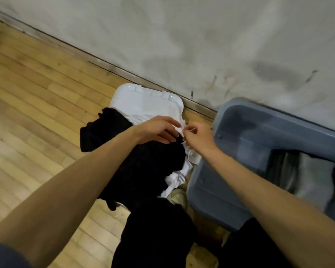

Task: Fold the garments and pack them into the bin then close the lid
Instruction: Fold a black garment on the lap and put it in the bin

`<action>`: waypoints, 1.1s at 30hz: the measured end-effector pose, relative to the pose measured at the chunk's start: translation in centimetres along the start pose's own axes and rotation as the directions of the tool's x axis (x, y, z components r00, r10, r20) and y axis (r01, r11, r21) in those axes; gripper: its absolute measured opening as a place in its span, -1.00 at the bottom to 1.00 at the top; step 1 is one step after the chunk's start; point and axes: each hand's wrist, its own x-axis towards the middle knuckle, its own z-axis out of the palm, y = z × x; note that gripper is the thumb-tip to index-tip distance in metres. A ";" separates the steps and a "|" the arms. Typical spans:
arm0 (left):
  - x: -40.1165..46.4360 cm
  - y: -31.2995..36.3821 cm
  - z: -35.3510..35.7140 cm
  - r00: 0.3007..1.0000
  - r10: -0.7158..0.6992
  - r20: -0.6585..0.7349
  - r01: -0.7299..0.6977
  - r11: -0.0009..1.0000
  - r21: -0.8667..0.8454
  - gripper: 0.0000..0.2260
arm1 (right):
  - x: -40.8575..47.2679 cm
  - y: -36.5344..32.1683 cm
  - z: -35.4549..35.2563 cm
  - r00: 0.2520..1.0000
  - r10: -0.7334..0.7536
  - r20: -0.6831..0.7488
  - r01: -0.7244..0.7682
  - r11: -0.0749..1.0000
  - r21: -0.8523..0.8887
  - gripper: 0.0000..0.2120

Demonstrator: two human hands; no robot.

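A dark sleeve (6, 256) is seen nearest the camera, at the base of the left arm, and black cloth (155, 235) is spread low between the two forearms. Further out, a black garment (143, 161) is heaped on the wooden floor (37, 113) beneath the left wrist, with white garments (175, 179) showing from under it on the side toward the right arm. Just beside the right forearm, the grey bin (211, 190) stands open, and folded grey and dark clothing (307, 176) is already laid inside it, to the outer side of the right arm. Above the heap the two hands are brought almost together: a small edge of white fabric is pinched by the curled fingers of the left hand (159, 130), and the same edge is nipped by the right hand (198, 137). Beyond the fingertips, the white lid (143, 99) lies flat against the foot of the scuffed wall (201, 45), partly covered by the clothes.

The white piece is judged to be in the course of being picked out for folding. It would be best drawn clear of the black garment before being lifted, with the hands then moved apart along the edge so the cloth hangs straight. No brand, label or writing can be read; the view is blurred.
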 end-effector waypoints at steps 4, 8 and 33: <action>0.2 -7.7 -4.2 0.961 -0.086 -0.261 0.094 0.995 0.018 -0.76 | 1.8 0.3 6.5 0.974 0.070 0.214 -0.046 0.992 -0.118 -0.91; 1.8 -15.5 -6.8 0.915 -0.106 -0.391 0.160 0.981 0.110 -0.77 | 4.4 3.3 11.2 0.956 0.154 0.250 -0.081 0.957 -0.279 -0.89; 1.5 -15.0 -9.5 0.750 0.342 -0.566 -0.151 0.922 0.356 -0.79 | 7.0 1.0 12.2 0.899 -0.322 0.298 0.415 0.843 -0.342 -0.91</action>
